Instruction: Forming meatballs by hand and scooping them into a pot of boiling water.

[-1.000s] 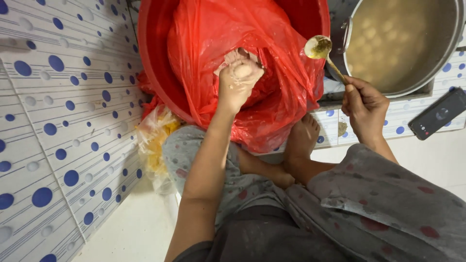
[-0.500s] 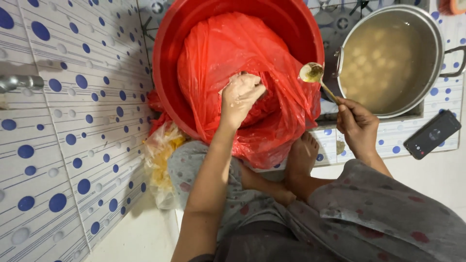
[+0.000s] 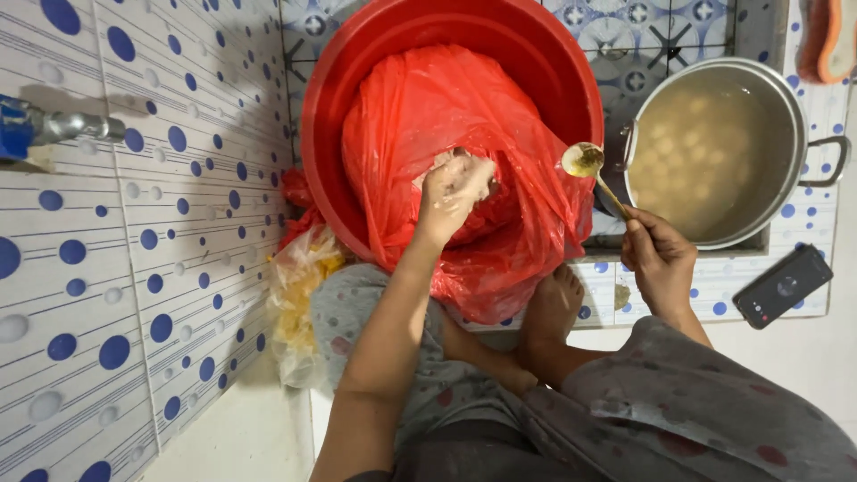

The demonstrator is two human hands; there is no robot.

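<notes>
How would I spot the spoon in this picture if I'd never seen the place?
Find the big red tub lined with a red plastic bag. Right of it sits a metal pot of pale liquid. The spoon hangs between them, held by the right hand: the only small, slim, long-handled metal thing there.

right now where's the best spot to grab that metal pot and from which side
Probably by the side handle on the right of the metal pot, coming in from the right. It juts out clear of the rim, with bare floor beside it. The opposite handle sits close to the red tub, near the spoon held by the right hand. The pot holds liquid, so keep it level.
</notes>
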